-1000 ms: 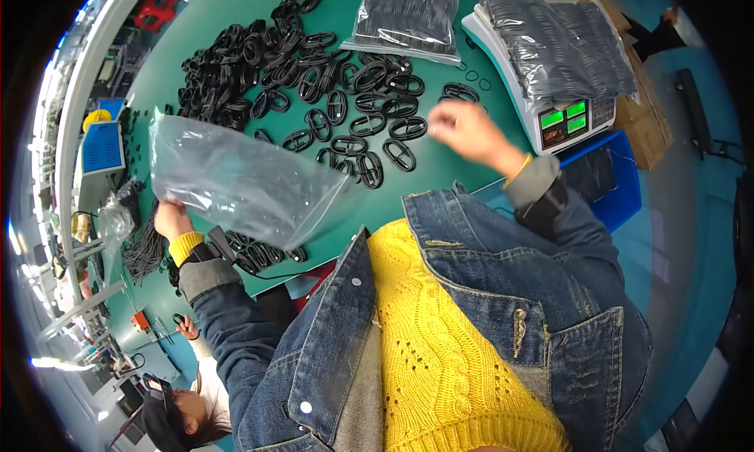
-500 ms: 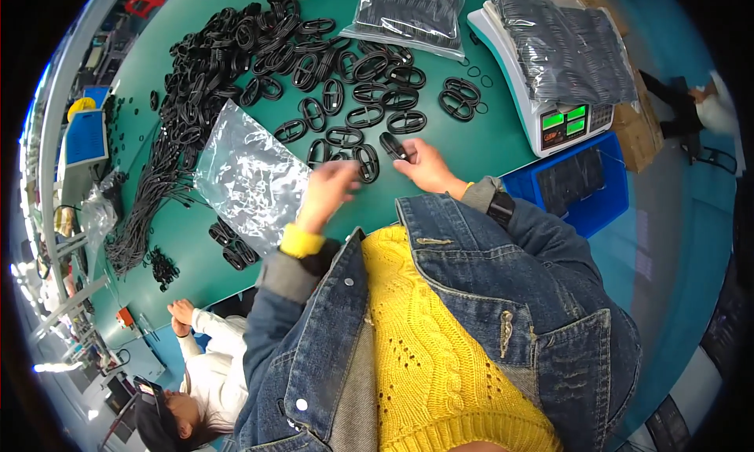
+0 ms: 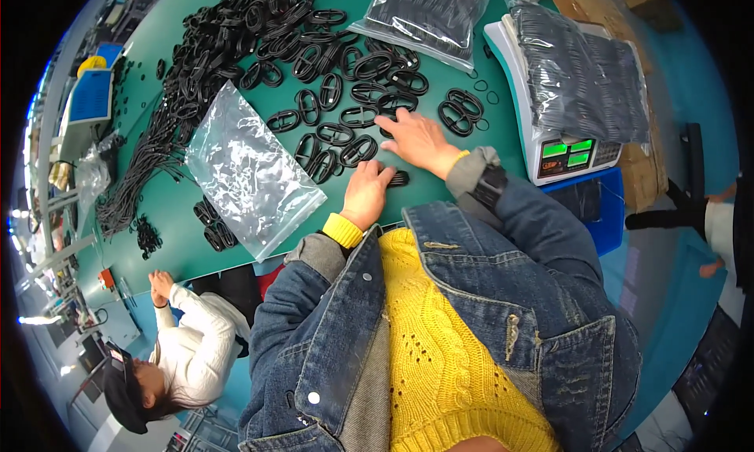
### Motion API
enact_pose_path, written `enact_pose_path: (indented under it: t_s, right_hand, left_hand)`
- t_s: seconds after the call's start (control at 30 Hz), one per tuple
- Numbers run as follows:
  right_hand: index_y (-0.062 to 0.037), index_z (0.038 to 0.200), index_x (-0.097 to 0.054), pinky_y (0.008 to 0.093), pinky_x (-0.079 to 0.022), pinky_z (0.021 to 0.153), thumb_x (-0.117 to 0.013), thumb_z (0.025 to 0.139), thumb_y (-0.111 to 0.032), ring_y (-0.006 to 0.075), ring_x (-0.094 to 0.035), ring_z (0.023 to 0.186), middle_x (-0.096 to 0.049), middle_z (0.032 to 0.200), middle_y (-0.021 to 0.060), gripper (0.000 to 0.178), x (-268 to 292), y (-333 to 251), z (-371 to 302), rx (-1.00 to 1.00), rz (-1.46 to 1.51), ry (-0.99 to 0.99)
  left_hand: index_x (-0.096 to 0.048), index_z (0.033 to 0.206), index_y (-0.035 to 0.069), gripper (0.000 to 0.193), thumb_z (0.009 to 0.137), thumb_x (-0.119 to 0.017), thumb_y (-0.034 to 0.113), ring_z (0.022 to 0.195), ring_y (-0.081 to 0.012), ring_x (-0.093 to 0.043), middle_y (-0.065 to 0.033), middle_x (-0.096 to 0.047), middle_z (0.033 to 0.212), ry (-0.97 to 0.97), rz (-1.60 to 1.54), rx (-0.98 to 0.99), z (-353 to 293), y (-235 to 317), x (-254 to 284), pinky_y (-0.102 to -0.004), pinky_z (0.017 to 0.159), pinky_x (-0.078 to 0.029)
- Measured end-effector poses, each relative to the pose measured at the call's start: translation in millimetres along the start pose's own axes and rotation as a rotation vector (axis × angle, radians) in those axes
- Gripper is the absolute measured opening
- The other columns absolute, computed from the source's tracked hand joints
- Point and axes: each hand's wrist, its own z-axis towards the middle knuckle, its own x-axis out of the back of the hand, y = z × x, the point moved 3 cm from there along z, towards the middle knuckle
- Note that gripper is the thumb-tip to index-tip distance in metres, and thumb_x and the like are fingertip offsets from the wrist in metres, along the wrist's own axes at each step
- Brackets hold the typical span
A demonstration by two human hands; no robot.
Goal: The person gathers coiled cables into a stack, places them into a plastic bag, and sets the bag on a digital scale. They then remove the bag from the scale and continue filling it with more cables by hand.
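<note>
- Although 2 bags look filled, most of the work appears left, judging by the many loose coils; clock positions here run from the hands, with 12 pointing straight away from the body.
- Done, it seems: 1 packed bag [image 3: 581,75] lies at 2 o'clock on the scale [image 3: 554,165], and another stuffed bag [image 3: 428,16] lies at 12 o'clock on the green bench [image 3: 495,150].
- Left, by the look of it: the clear bag [image 3: 251,169] lies flat at 9 o'clock, no coils visible inside; the big cable pile [image 3: 236,28] spreads toward 11 o'clock.
- The right hand [image 3: 420,143] has its grip released, fingers spread, fingertips over the near edge of the loose coils at 11 o'clock; whether they touch is unclear.
- The left hand [image 3: 367,194] has bent fingers beside a black coil [image 3: 399,179], seemingly touching it; I cannot tell whether its grip is clenched on that coil.
- At 2 o'clock, 2 coils [image 3: 459,110] lie apart from the rest, outside any bag.
</note>
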Motion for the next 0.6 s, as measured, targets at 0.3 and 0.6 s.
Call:
enact_pose_path:
  t_s: [0.3, 0.6]
  right_hand:
    - [-0.0084, 0.103, -0.052, 0.0411, -0.050, 0.068, -0.065, 0.077, -0.015, 0.0279, -0.058, 0.088, -0.057, 0.094, 0.0140, 0.031, 7, 7, -34, 0.118, -0.030, 0.001]
    - [-0.0041, 0.102, -0.053, 0.0338, -0.049, 0.080, -0.061, 0.072, 0.001, 0.0293, -0.058, 0.089, -0.057, 0.090, 0.0094, 0.031, -18, 19, -61, -0.253, 1.109, -0.413]
  left_hand:
    - [-0.053, 0.103, 0.003, 0.043, 0.062, -0.058, -0.008, 0.094, -0.0330, -0.051, -0.0130, -0.054, 0.096, 0.052, -0.275, 0.057, -9, -16, 4, -0.0399, 0.080, -0.045]
    - [-0.050, 0.107, 0.003, 0.052, 0.058, -0.055, -0.011, 0.100, -0.0370, -0.046, -0.0164, -0.049, 0.108, 0.217, -0.301, 0.162, 2, 5, 1, -0.0398, 0.085, -0.043]
